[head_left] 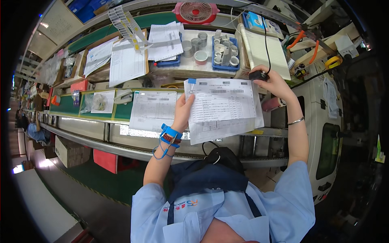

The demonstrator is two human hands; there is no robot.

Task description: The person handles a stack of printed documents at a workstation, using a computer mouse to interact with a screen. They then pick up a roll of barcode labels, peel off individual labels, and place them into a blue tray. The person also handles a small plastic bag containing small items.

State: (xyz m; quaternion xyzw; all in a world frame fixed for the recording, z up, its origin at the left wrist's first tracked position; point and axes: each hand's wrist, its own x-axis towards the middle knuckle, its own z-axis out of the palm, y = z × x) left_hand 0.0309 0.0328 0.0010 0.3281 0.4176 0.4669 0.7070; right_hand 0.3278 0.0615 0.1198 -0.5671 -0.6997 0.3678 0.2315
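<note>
My left hand (184,109) pinches the left edge of a stack of printed papers (223,103), thumb on top. A blue clip (192,82) sits at the stack's upper left corner, and the top sheet carries tables and barcodes. At the upper right corner of the papers, my right hand (276,84) is closed round a small black corded device (258,75), whose cable runs upward. A blue strap with a coiled cord (170,135) circles my left wrist. Another printed sheet (152,109) lies on the bench left of my left hand.
Beyond the papers, a blue tray (225,67) holds several grey and white parts, with grey cylinders (196,43) beside it. A pink fan (195,12) stands at the back. Clipboards with sheets (128,60) lie left; an open notebook (265,52) lies right. A white cabinet (314,121) borders my right arm.
</note>
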